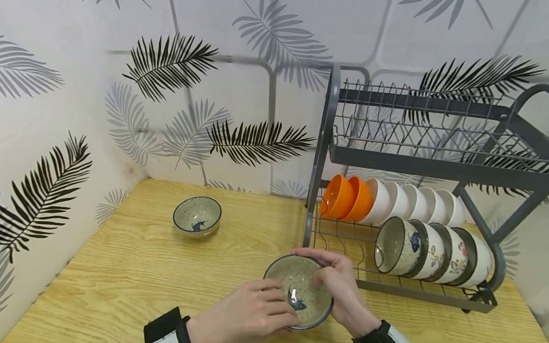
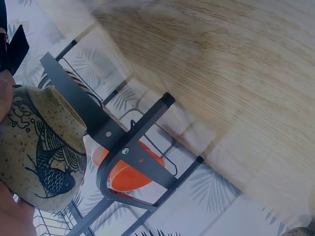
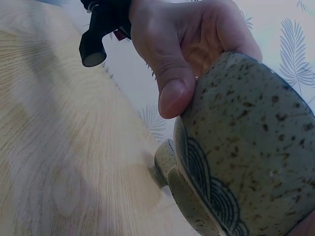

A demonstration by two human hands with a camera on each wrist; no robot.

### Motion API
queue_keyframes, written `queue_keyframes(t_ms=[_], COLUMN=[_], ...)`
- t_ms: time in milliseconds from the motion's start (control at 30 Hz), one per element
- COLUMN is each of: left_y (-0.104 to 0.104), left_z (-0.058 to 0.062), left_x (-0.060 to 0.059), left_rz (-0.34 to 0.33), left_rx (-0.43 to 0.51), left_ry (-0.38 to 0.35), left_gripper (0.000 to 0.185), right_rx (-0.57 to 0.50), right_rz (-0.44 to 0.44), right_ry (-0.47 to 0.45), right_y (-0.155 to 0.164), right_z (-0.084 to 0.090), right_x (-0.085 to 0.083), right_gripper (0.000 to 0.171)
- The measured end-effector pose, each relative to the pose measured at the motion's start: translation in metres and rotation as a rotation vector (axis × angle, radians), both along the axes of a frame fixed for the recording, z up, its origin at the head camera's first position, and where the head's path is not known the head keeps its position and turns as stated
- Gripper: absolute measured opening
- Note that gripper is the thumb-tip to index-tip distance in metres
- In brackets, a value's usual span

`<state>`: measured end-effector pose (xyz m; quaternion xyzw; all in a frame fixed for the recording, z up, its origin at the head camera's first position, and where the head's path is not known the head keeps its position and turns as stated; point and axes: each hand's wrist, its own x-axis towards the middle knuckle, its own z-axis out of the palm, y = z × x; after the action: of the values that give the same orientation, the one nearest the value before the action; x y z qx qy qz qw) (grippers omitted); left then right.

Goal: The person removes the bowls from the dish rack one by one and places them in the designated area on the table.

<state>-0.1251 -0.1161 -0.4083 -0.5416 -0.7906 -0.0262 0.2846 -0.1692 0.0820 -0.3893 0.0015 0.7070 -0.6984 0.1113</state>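
Both hands hold a speckled bowl [image 1: 299, 293] with a blue fish painted inside, low over the wooden table [image 1: 138, 274] and tilted toward me. My left hand [image 1: 279, 305] grips its near-left rim. My right hand [image 1: 315, 267] grips the far-right rim, fingers curled over the edge. The left wrist view shows the bowl's outside [image 2: 42, 157] with a dark fish drawing. In the right wrist view the left hand's thumb [image 3: 172, 96] presses on the bowl's wall [image 3: 246, 147], and the bowl's foot is close to the table top.
A second speckled bowl [image 1: 197, 215] stands upright on the table at the back left. A grey two-tier dish rack [image 1: 418, 157] at the right holds orange bowls [image 1: 345, 198], white bowls [image 1: 414, 203] and several patterned bowls [image 1: 431, 251] on edge. Leaf-patterned walls close off the left and back.
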Motion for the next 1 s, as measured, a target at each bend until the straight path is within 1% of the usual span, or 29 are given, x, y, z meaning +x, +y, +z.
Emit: queue_keyframes(t_ms=[367, 533, 600, 700, 800, 900, 1000], left_y=[0.000, -0.001, -0.002, -0.005, -0.009, -0.013, -0.019], left_z=[-0.002, 0.000, 0.000, 0.002, 0.003, 0.003, 0.002], left_x=[0.001, 0.002, 0.002, 0.000, -0.001, -0.002, -0.005], left_rz=[0.020, -0.004, -0.009, 0.001, 0.028, 0.053, 0.079], left_rx=[-0.034, -0.015, 0.003, 0.023, 0.023, 0.031, 0.037], left_ry=[0.087, 0.105, 0.131, 0.147, 0.132, 0.107, 0.121], left_gripper=[0.014, 0.016, 0.014, 0.011, 0.008, 0.007, 0.010], right_rx=[-0.012, -0.023, -0.029, -0.057, -0.101, -0.122, -0.131], right_rz=[0.002, 0.020, 0.044, 0.096, 0.143, 0.169, 0.192], right_ry=[0.001, -0.001, 0.020, 0.076, 0.121, 0.139, 0.167], right_y=[0.000, 0.000, 0.001, 0.004, 0.005, 0.006, 0.008], right_z=[-0.002, -0.001, 0.001, 0.003, 0.005, 0.006, 0.006], right_x=[0.000, 0.000, 0.001, 0.002, 0.003, 0.003, 0.004], right_gripper=[0.066, 0.064, 0.060, 0.053, 0.047, 0.042, 0.040])
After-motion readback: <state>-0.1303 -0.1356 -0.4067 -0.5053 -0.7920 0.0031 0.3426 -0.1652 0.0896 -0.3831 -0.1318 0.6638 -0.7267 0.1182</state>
